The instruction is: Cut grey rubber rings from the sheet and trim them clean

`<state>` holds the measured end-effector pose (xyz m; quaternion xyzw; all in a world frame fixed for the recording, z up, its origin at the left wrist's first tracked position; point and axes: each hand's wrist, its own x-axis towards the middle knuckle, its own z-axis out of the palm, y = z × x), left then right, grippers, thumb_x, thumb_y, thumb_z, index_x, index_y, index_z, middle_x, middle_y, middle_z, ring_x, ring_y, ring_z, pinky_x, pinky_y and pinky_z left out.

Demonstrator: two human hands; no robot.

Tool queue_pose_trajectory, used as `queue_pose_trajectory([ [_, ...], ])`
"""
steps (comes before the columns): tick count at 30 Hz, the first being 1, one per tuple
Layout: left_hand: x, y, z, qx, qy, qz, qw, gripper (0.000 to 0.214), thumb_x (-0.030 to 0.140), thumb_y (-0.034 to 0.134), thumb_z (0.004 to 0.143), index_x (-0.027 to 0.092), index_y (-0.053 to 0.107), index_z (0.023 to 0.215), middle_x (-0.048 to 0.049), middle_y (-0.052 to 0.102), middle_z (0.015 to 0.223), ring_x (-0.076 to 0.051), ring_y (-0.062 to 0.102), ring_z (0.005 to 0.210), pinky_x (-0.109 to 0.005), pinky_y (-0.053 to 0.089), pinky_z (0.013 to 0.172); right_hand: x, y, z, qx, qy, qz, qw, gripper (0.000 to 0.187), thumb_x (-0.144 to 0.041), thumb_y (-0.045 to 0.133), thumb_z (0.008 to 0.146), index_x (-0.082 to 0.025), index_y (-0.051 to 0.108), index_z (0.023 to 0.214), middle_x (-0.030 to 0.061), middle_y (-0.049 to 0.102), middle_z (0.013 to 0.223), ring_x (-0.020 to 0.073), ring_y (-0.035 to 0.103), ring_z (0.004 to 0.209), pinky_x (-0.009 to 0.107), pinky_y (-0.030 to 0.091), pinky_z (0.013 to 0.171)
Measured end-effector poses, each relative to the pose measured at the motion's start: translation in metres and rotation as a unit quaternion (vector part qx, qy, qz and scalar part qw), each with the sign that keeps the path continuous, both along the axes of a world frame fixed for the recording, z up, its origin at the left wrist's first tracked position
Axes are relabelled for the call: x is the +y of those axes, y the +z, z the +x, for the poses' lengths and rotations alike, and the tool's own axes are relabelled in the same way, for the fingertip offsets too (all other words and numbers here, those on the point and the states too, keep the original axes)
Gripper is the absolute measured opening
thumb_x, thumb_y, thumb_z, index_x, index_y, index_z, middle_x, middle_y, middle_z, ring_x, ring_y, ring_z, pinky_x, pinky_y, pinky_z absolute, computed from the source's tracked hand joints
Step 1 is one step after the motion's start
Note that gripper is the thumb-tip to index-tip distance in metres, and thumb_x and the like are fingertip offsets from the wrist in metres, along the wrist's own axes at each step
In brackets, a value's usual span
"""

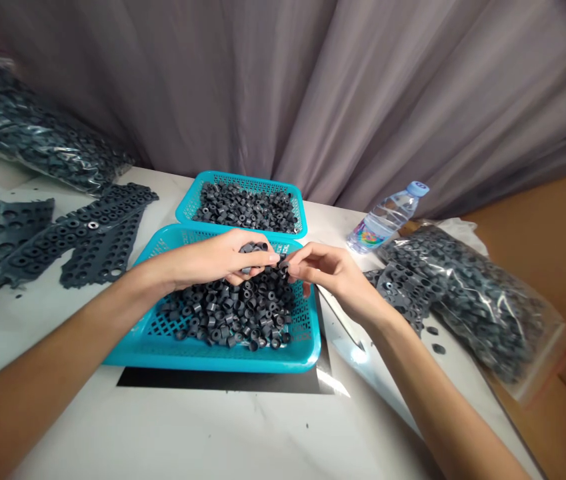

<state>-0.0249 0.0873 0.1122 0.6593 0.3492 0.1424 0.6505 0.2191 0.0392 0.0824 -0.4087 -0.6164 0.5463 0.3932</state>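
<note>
My left hand [223, 257] is cupped over the near turquoise basket [213, 357] and holds a handful of small dark grey rubber rings [255, 248]. Right beside it, my right hand [327, 270] pinches one ring at its fingertips [284, 265], which touch the left hand's fingers. Below both hands lies a heap of the same rings [233, 313] in the basket. A second turquoise basket [190, 200] full of rings stands just behind.
Perforated dark rubber sheets [83, 237] lie at the left, a clear bag of rings [33, 137] behind them. Another bag of rings [473, 300] and a water bottle [387, 217] are at the right. A black mat [223, 380] lies under the near basket. A grey curtain hangs behind.
</note>
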Motion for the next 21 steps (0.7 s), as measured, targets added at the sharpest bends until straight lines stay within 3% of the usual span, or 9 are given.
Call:
queue_pose_trajectory([
  [5,0.000,-0.001,0.000,-0.003,-0.002,0.000,1.000,0.035,0.050,0.075,0.092,0.017,0.065,0.096,0.0020,0.047,0.078,-0.010,0.038,0.063,-0.020,0.028,0.053,0.003,-0.002,0.001,0.031,-0.005,-0.057,0.998,0.017,-0.033,0.081,0.089,-0.017,0.076,0.090,0.0038,0.071,0.081,0.0156,0.067,0.074,0.022,0.052,0.053],
  [11,-0.002,0.003,0.002,0.003,0.015,0.006,1.000,0.033,0.048,0.075,0.092,0.017,0.064,0.094,0.0031,0.046,0.076,-0.009,0.037,0.061,-0.020,0.029,0.053,0.000,0.009,0.007,-0.009,0.039,-0.075,0.996,0.022,-0.037,0.082,0.090,-0.016,0.075,0.094,0.0017,0.072,0.073,0.0088,0.056,0.051,0.017,0.038,0.037],
  [18,-0.002,0.002,0.001,0.012,0.023,0.017,1.000,0.035,0.051,0.074,0.092,0.017,0.063,0.095,0.0034,0.047,0.075,-0.010,0.039,0.063,-0.020,0.032,0.054,-0.007,0.020,0.013,-0.112,0.152,-0.053,0.981,0.025,-0.041,0.079,0.095,-0.017,0.074,0.102,0.0027,0.073,0.079,0.0137,0.068,0.068,0.016,0.046,0.043],
  [21,-0.001,0.000,0.000,0.012,0.019,0.028,0.999,0.036,0.052,0.074,0.092,0.018,0.063,0.095,0.0025,0.048,0.076,-0.011,0.042,0.065,-0.021,0.033,0.055,-0.007,0.019,0.013,-0.119,0.181,-0.035,0.976,0.021,-0.039,0.077,0.097,-0.018,0.075,0.101,0.0032,0.074,0.087,0.0140,0.069,0.076,0.020,0.055,0.059],
])
